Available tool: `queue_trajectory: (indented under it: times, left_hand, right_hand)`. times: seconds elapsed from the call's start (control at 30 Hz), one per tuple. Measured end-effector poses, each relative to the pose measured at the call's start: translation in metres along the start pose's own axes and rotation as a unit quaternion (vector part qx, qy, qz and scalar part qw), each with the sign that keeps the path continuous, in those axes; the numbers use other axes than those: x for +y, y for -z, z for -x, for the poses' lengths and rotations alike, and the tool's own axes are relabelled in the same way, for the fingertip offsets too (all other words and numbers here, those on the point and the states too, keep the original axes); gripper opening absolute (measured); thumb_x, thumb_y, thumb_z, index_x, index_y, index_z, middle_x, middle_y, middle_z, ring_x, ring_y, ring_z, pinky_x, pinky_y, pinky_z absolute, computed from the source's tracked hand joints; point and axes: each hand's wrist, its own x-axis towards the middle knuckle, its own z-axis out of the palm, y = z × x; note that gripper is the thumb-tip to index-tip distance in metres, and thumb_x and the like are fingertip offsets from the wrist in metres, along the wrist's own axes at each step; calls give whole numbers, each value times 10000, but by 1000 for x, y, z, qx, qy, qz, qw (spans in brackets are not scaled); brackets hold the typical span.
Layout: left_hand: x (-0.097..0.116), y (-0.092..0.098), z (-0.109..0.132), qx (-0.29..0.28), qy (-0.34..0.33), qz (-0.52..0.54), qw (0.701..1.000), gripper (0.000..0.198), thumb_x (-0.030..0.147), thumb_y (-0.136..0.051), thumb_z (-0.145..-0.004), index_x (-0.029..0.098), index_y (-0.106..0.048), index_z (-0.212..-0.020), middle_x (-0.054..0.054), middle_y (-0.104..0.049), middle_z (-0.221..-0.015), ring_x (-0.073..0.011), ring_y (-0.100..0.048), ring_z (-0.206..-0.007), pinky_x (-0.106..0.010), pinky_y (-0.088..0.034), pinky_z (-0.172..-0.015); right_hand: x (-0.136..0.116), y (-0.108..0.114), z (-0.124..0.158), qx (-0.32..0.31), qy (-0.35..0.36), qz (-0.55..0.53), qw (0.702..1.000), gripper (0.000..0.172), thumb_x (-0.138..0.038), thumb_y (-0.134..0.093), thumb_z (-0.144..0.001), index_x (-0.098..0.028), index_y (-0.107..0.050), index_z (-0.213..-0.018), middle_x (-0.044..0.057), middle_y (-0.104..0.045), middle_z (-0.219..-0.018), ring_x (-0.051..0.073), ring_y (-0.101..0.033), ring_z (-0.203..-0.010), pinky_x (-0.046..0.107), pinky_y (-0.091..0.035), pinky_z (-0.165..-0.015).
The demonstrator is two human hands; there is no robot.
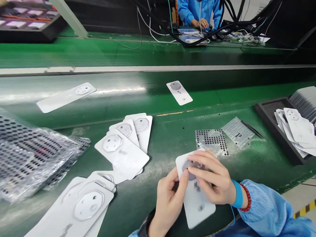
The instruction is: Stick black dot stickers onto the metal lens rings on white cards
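Note:
A white flat panel with rounded corners and a grey octagonal area at one end is tilted between my two hands, near the bench's front edge. My left hand grips its left side, thumb on the face by the octagon. Across the octagon lie the fingers of my right hand, holding the panel from the right; a small part under the fingertips cannot be made out. Just beyond is a clear sheet of small black dots. Beside that sheet lie a paler dotted sheet and dark tweezers.
Similar panels lie in a fanned pile and a nearer stack on the left. Bagged dotted sheets sit at far left. A black tray holds more panels at right. Two single panels rest on the green belt. A co-worker sits opposite.

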Motion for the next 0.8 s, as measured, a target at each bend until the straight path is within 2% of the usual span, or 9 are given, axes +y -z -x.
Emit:
queue_trajectory:
  times: [0.1, 0.23, 0.37, 0.47, 0.67, 0.8]
  left_hand:
    - [1, 0, 0, 18, -17, -13, 1000, 284, 325, -555, -893, 136, -650, -704, 39, -460, -506, -74, -363, -444, -174, -307, -410]
    - [0, 0, 1, 48, -4, -14, 999, 338, 325, -576, -867, 132, -613, -592, 25, -466, -461, -81, -383, -410, -183, -327, -389]
    - [1, -1, 1, 23, 3, 5, 1000, 269, 296, -584, -853, 128, -709, -684, -2, -560, -495, -111, -480, -439, -198, -408, -427]
    - [5, -1, 1, 22, -16, -21, 999, 240, 264, -583, -849, 135, -740, -721, -3, -589, -501, -115, -506, -439, -192, -418, -426]
    - [9, -1, 2, 54, -107, -112, 986, 237, 210, -568, -835, 141, -706, -654, 22, -542, -451, -82, -439, -368, -171, -358, -367]
    - [6, -1, 6, 86, -146, -149, 974, 270, 198, -577, -820, 154, -639, -561, 47, -447, -404, -62, -348, -336, -177, -328, -349]
  right_hand:
    - [-2, 0, 1, 30, -46, -53, 997, 365, -43, -495, -846, -173, -657, -1146, 136, -584, -1333, 267, -514, -1290, 507, -465, -1050]
    - [-2, -3, 4, 49, -181, -133, 973, 392, -116, -582, -871, -229, -615, -1245, 116, -482, -1449, 272, -463, -1350, 489, -441, -1092]
    - [-2, -5, 4, 28, -265, -291, 919, 414, -139, -601, -885, -248, -572, -1283, 92, -626, -1304, 197, -635, -1168, 336, -574, -942]
    - [-4, -6, 4, 30, -288, -313, 904, 382, -132, -595, -889, -244, -584, -1254, 78, -674, -1240, 169, -700, -1039, 269, -611, -834]
    - [-9, -2, 1, 31, -269, -278, 922, 398, -94, -589, -879, -260, -600, -1242, 43, -691, -1207, 144, -704, -1004, 223, -598, -818]
    - [-12, -2, 0, 31, -268, -261, 927, 390, -96, -615, -863, -253, -619, -1219, 37, -715, -1146, 132, -712, -931, 199, -597, -766]
